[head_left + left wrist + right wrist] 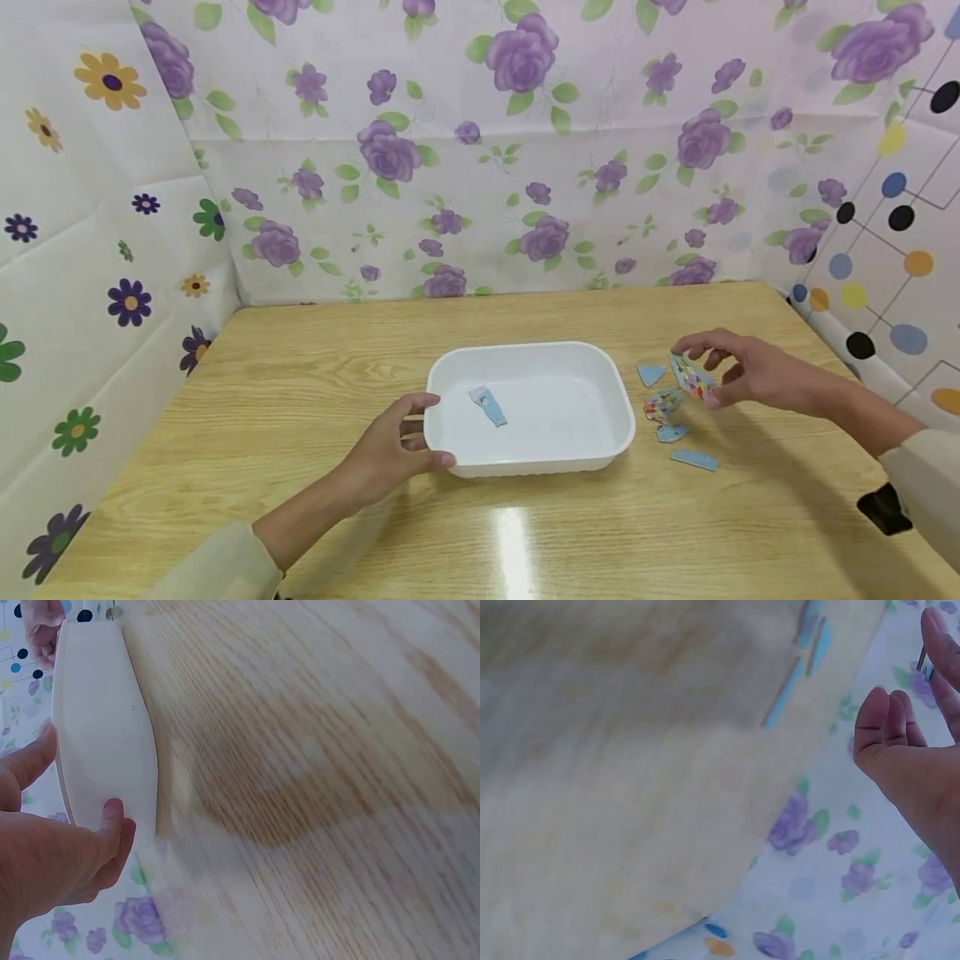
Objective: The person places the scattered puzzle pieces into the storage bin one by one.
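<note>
A white plastic tray (528, 468) stands on the table, with one light-blue puzzle piece (490, 407) lying inside toward its left. My left hand (393, 442) grips the tray's left end, thumb at the near corner and fingers along the side; the left wrist view shows this hand (67, 840) against the tray wall (105, 727). To the right of the tray, my right hand (738, 367) pinches a blue puzzle piece with colourful patches (690, 377) between thumb and fingers. Only a sliver of that piece shows in the right wrist view, beside the hand (911, 742).
Beside the tray's right end lie a blue triangular piece (651, 374), a multicoloured piece (663, 405), a small blue piece (671, 433) and a long blue piece (694, 460). Flower-printed sheets (465, 208) hang behind the wooden table (315, 367).
</note>
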`<move>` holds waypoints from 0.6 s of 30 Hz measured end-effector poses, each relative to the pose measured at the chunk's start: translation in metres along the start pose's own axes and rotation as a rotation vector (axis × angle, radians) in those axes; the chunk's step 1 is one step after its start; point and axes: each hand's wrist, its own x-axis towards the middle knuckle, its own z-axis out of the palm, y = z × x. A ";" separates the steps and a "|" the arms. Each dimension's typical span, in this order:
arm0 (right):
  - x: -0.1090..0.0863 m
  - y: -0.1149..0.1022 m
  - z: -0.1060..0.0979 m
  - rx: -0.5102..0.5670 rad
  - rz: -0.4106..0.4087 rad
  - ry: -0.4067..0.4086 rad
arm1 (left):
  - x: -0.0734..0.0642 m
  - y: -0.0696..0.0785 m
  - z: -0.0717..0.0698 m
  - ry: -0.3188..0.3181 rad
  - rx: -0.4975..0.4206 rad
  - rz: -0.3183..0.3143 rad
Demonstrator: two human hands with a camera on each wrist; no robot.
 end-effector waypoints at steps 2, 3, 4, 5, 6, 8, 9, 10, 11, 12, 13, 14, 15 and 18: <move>0.006 -0.006 -0.003 0.001 -0.006 -0.004 | 0.000 0.001 0.000 0.001 0.009 0.006; 0.009 -0.009 -0.004 0.003 -0.011 -0.004 | -0.001 0.001 -0.001 0.001 0.015 0.010; 0.012 -0.012 -0.006 0.006 -0.013 -0.005 | -0.001 0.001 -0.001 0.000 0.019 0.014; 0.015 -0.015 -0.007 0.009 -0.016 -0.005 | -0.001 0.002 -0.001 0.000 0.025 0.018; 0.017 -0.019 -0.008 0.009 -0.020 -0.005 | -0.001 0.002 -0.001 -0.002 0.029 0.020; 0.023 -0.025 -0.009 0.020 -0.022 -0.011 | -0.001 0.002 -0.001 0.005 0.036 0.023; 0.026 -0.029 -0.009 0.024 -0.024 -0.014 | -0.001 0.002 -0.001 0.006 0.036 0.023; 0.029 -0.032 -0.009 0.031 -0.024 -0.019 | -0.001 0.002 -0.001 0.007 0.033 0.020; 0.032 -0.035 -0.008 0.039 -0.028 -0.027 | -0.001 0.002 0.000 0.008 0.032 0.020; 0.035 -0.038 -0.008 0.043 -0.032 -0.033 | -0.001 0.002 0.000 0.009 0.029 0.019; 0.038 -0.041 -0.007 0.049 -0.040 -0.039 | -0.001 0.001 0.000 0.011 0.024 0.017; 0.042 -0.044 -0.007 0.047 -0.051 -0.044 | -0.001 0.001 0.000 0.010 0.021 0.017; 0.045 -0.047 -0.006 0.051 -0.058 -0.050 | 0.000 0.001 0.000 0.010 0.018 0.017; 0.054 -0.055 -0.006 0.052 -0.079 -0.058 | 0.000 0.000 0.000 0.007 0.017 0.022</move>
